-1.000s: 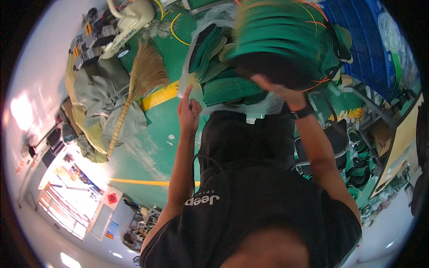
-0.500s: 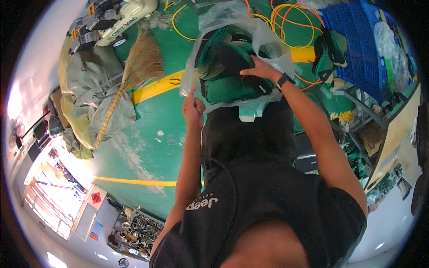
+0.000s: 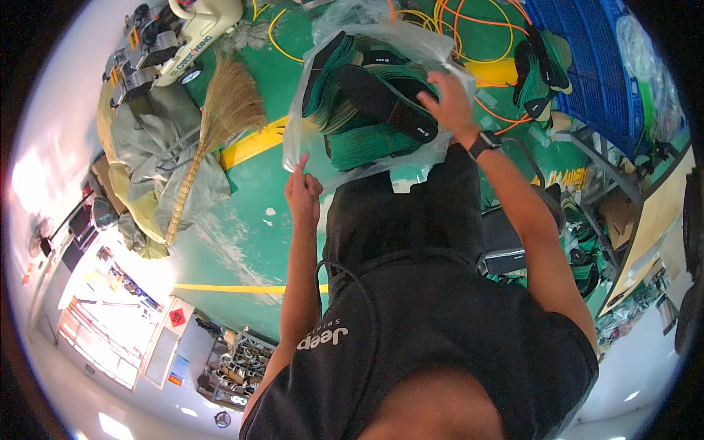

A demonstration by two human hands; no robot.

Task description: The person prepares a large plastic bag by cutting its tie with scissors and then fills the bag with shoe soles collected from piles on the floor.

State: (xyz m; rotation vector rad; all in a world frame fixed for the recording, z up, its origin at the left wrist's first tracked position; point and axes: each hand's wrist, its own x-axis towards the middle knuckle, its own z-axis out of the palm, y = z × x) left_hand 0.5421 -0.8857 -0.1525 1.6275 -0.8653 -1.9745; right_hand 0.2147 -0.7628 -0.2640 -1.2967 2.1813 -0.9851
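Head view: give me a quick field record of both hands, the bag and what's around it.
left hand: pinching the edge of the clear plastic bag
right hand: inside the bag's mouth, on the insoles
contents: stack of green and black shoe insoles
floor: green, with yellow lines
nearby: straw broom, orange cables, blue crate

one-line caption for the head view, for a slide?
Left hand pinches a clear plastic bag of green-and-black insoles; right hand reaches inside.

The clear plastic bag (image 3: 367, 95) covers most green insoles (image 3: 367, 143); the right hand (image 3: 451, 103) hides its fingertips inside the bag.
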